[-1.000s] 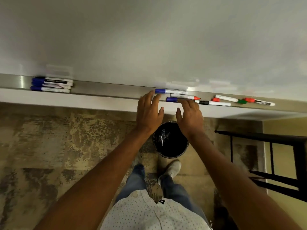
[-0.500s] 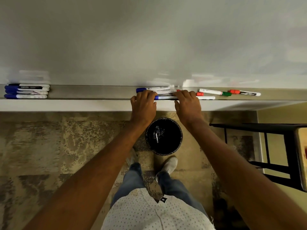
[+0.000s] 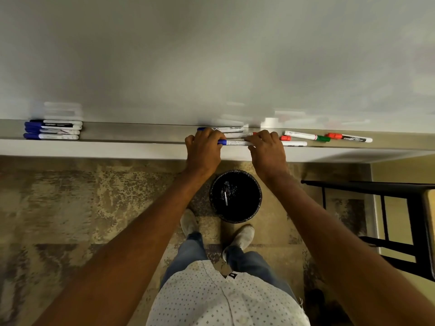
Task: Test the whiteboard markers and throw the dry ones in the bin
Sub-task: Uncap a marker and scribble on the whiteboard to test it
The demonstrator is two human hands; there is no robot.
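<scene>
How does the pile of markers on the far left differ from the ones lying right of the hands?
The left pile has blue caps, stacked parallel and touching. The right markers have red and green caps, lying scattered at angles. Both lie on the whiteboard ledge, with white barrels.

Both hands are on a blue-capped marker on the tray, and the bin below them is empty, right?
Not empty: the head view shows a marker lying in the black bin. The rest holds: left hand and right hand grip the blue-capped marker on the tray.
</scene>
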